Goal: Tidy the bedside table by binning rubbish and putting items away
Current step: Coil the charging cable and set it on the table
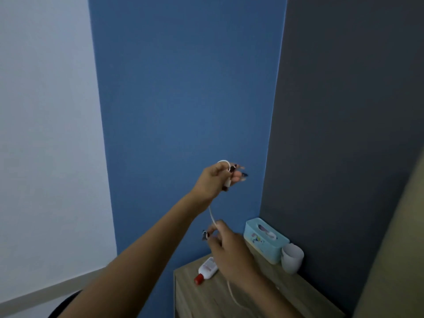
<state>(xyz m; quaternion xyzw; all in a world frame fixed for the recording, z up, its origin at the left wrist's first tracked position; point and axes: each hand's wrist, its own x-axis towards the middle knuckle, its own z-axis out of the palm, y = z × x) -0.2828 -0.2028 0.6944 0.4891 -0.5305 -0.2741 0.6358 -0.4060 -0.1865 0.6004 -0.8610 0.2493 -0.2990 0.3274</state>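
Note:
My left hand [213, 180] is raised in front of the blue wall and grips the end of a thin white cable [211, 213], which loops over its fingers. The cable runs down to my right hand [229, 251], which pinches it lower down, above the wooden bedside table [263, 301]. Below my right hand the cable trails on down over the tabletop. A white tube with a red cap [205, 269] lies on the table's far left corner.
A light blue tissue box [263, 239] stands at the back of the table against the dark grey wall. A white cup [292, 258] lies on its side next to the box. A beige upholstered edge [394, 249] rises at the right.

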